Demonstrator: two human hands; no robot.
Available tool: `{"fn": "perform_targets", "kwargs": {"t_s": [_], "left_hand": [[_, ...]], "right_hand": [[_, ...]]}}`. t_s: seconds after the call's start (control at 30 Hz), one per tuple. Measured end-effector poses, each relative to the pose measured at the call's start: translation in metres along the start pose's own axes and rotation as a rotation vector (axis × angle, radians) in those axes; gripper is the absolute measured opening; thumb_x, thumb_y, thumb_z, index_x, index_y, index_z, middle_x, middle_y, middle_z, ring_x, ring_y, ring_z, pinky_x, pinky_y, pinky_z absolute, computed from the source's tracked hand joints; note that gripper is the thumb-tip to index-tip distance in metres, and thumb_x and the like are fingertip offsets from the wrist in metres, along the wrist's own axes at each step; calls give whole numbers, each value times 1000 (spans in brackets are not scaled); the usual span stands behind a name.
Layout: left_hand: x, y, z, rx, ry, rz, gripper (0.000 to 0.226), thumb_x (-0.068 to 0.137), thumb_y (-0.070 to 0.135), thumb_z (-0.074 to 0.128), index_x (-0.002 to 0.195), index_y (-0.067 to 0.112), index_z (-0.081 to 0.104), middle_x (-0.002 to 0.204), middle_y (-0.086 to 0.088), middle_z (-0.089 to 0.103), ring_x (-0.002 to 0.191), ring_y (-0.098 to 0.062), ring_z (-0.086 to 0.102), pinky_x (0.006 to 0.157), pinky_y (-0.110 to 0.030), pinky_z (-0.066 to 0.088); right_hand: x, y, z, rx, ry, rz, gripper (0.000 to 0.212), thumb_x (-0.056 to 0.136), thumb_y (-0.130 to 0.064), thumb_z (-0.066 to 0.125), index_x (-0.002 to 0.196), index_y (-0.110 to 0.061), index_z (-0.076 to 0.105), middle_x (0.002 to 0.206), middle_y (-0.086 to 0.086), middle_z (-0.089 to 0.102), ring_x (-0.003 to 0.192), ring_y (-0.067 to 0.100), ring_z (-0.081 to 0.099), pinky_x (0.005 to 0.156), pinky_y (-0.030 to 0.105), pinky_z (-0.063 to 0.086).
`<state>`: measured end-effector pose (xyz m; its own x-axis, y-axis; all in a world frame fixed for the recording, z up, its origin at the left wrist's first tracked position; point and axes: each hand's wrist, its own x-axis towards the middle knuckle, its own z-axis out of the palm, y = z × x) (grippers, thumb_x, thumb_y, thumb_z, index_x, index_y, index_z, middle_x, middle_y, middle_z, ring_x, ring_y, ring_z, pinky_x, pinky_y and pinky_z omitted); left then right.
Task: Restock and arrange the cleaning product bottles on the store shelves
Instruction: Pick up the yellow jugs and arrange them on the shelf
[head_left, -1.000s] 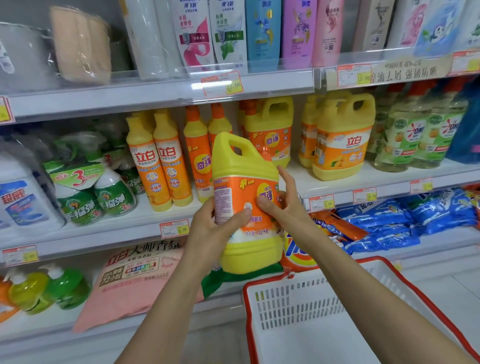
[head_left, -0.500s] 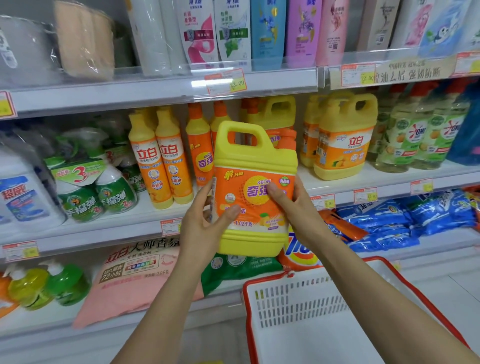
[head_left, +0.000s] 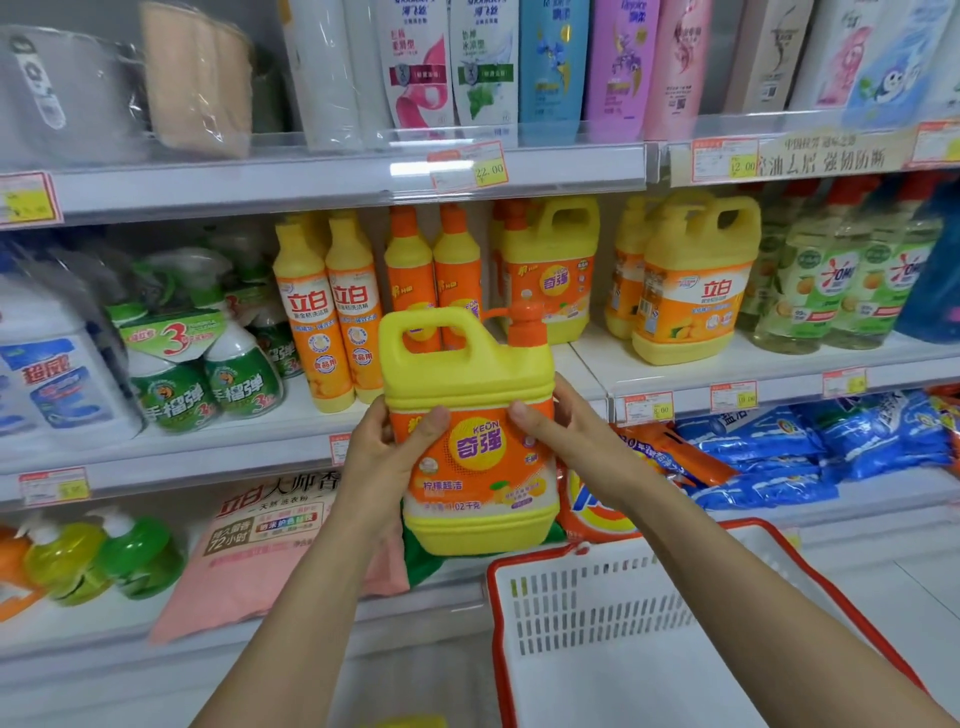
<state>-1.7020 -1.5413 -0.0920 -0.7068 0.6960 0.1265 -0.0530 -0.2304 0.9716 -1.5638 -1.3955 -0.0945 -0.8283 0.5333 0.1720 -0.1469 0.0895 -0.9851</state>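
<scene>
I am gripping the yellow detergent jug (head_left: 472, 431) upright between my left hand (head_left: 387, 457) and right hand (head_left: 576, 441), thumbs pressing its label. It is not yet shelved; its matching jug (head_left: 550, 270) is standing beyond my fingertips, above.

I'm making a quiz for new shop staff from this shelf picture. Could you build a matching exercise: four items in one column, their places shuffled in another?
Items
1. yellow pump jug
2. pink bag
3. basket
4. green spray bottles

Places
A. lying on the lowest shelf
B. gripped between left hand and right hand
C. standing on the middle shelf, at the left
D. nearest the camera, lower right

Pairs: 1-B, 2-A, 3-D, 4-C
</scene>
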Motion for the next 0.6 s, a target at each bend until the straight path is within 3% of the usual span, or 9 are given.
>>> {"fn": "perform_targets", "kwargs": {"t_s": [0.1,0.17,0.23,0.3,0.37,0.43,0.5,0.6], "left_hand": [[-4,2,-1,50,41,-10,55,72,37,74,122,19,60,109,-3,73,86,-11,73,66,-28,59],[-2,1,-2,310,150,66,71,70,60,73,131,30,52,122,0,66,104,-15,67,84,-41,58],[-6,1,2,669,246,157,87,73,72,61,147,37,32,135,-3,47,121,-18,50,101,-44,45],[-16,-2,16,824,202,156,108,70,79,50,156,32,2,137,-8,32,123,-20,39,106,-41,37],[-23,-6,26,816,112,132,132,58,93,47,153,28,-20,145,-8,21,134,-26,32,112,-41,33],[-20,-6,25,753,67,99,145,45,95,49,149,30,-27,154,-3,11,143,-26,24,116,-43,30],[-12,-6,16,659,56,64,149,39,90,59,150,35,-25,157,1,11,144,-24,26,115,-46,33],[-4,-5,3,452,19,86,140,39,83,78,151,50,1,151,1,37,134,-21,46,104,-50,47]], "right_hand": [[3,4,10,82,67,-7,47,85,-35,66,128,-18,56,114,6,73,102,24,72,84,38,59],[4,5,20,139,155,-16,42,88,-34,66,123,-13,58,110,8,74,98,26,73,83,41,59],[5,4,28,130,239,-50,37,90,-32,67,120,-12,59,107,8,75,95,25,74,80,39,60],[7,2,34,87,305,-99,38,88,-33,71,117,-11,60,104,7,75,94,22,74,80,39,60],[6,-4,39,43,342,-145,42,83,-33,75,114,-10,60,97,3,75,91,17,73,79,35,59],[3,-14,41,17,305,-151,45,80,-39,72,111,-9,62,93,3,75,90,17,73,79,34,59],[1,-23,37,-17,191,-135,41,89,-48,57,109,-13,67,95,2,76,91,15,73,77,29,58],[-5,-27,31,-37,85,-139,40,101,-35,45,111,-3,67,100,9,74,88,12,71,71,22,56]]}}
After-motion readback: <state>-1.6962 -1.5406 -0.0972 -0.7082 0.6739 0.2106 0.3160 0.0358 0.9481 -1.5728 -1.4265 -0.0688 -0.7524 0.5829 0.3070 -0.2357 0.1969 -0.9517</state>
